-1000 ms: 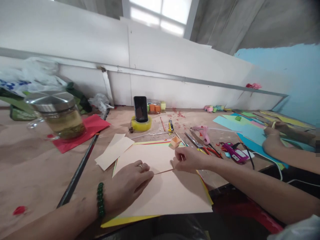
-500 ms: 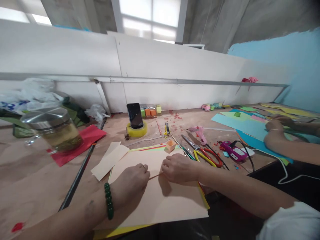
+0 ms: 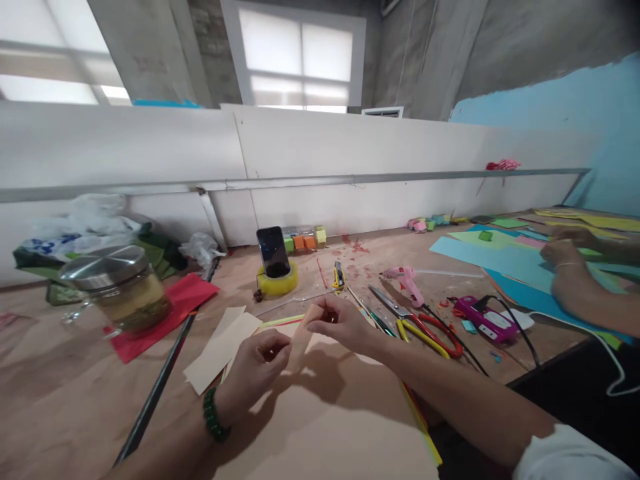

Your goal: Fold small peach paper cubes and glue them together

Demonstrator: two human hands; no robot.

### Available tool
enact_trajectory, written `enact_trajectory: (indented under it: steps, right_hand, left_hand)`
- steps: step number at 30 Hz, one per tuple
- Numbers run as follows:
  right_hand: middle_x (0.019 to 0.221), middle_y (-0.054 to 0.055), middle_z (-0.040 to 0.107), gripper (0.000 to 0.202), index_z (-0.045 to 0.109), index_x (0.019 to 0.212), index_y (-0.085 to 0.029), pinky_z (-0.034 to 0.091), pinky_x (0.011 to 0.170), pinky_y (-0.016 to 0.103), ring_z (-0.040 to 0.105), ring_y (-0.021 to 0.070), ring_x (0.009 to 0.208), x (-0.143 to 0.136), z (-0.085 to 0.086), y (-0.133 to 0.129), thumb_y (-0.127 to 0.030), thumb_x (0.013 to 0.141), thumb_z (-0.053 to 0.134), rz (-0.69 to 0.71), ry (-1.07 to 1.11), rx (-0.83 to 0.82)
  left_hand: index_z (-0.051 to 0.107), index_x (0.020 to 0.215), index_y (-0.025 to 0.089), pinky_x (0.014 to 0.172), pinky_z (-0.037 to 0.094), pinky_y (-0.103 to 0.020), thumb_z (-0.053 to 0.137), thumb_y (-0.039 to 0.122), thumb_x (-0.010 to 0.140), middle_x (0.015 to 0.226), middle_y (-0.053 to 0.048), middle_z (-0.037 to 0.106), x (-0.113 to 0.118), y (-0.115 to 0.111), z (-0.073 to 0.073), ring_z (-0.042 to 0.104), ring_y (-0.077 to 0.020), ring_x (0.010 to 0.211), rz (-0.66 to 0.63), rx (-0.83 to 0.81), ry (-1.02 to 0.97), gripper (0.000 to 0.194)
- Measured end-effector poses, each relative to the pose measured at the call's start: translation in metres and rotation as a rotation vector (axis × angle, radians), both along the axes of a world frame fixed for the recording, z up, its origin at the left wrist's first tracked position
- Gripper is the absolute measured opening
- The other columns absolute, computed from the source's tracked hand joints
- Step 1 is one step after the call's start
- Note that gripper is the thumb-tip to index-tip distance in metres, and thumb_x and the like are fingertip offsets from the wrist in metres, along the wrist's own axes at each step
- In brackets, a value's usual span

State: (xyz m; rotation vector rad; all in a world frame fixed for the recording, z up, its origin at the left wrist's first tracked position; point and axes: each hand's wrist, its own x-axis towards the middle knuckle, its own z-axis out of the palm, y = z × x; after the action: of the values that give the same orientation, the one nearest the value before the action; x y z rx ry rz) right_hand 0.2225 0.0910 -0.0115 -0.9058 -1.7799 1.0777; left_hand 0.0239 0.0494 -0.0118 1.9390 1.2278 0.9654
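A narrow peach paper strip (image 3: 303, 337) is raised above a stack of peach paper sheets (image 3: 320, 420), tilted between my two hands. My right hand (image 3: 345, 327) pinches its upper end between thumb and fingers. At its lower left side, my left hand (image 3: 257, 367), with a green bead bracelet on the wrist, is closed with thumb and fingertips on the strip's edge. Cut peach paper pieces (image 3: 220, 347) lie to the left of the stack. The small folded paper box cannot be seen now behind my right hand.
To the right lie scissors (image 3: 415, 320), a pink glue gun (image 3: 406, 283) and a purple power strip (image 3: 485, 319). Behind are a box cutter (image 3: 339, 275) and a phone (image 3: 273, 251) on a tape roll (image 3: 278, 283). A glass jar (image 3: 123, 293) stands left. Another person's hand (image 3: 563, 250) works at far right.
Both hands have lifted off the sheet, bringing the paper strip up from the stack and standing it at a tilt. The view has tipped upward a little.
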Motion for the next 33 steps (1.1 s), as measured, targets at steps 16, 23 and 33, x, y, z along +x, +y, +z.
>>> enact_trajectory:
  steps: [16, 23, 33]
  right_hand:
    - [0.062, -0.002, 0.052, 0.041, 0.067, 0.064, -0.016, 0.039, 0.059, 0.024, 0.047, 0.0114, 0.061, -0.007, -0.008, -0.023, -0.056, 0.070, 0.072, 0.048, 0.035, 0.039]
    - [0.062, 0.000, 0.055, 0.041, 0.074, 0.070, -0.017, 0.041, 0.059, 0.024, 0.049, 0.0122, 0.061, -0.003, -0.006, -0.025, -0.057, 0.078, 0.066, 0.085, 0.030, 0.133]
    - [0.064, 0.001, 0.059, 0.036, 0.072, 0.073, -0.016, 0.041, 0.059, 0.023, 0.051, 0.0118, 0.064, -0.004, -0.011, -0.022, -0.049, 0.085, 0.063, 0.126, 0.070, 0.283]
  left_hand:
    - [0.064, 0.061, 0.013, 0.049, 0.035, -0.022, 0.055, 0.058, 0.078, 0.055, -0.001, 0.055, 0.012, -0.012, -0.005, 0.046, -0.0127, 0.054, -0.123, -0.274, -0.140, 0.049]
    - [0.067, 0.080, 0.013, 0.063, 0.050, -0.029, 0.046, 0.069, 0.080, 0.078, -0.010, 0.069, 0.016, -0.018, -0.001, 0.065, -0.0202, 0.070, -0.241, -0.379, -0.196, 0.061]
    - [0.062, 0.071, 0.016, 0.060, 0.046, -0.027, 0.035, 0.061, 0.088, 0.062, -0.004, 0.062, 0.016, -0.021, -0.007, 0.057, -0.0164, 0.060, -0.160, -0.212, -0.023, 0.055]
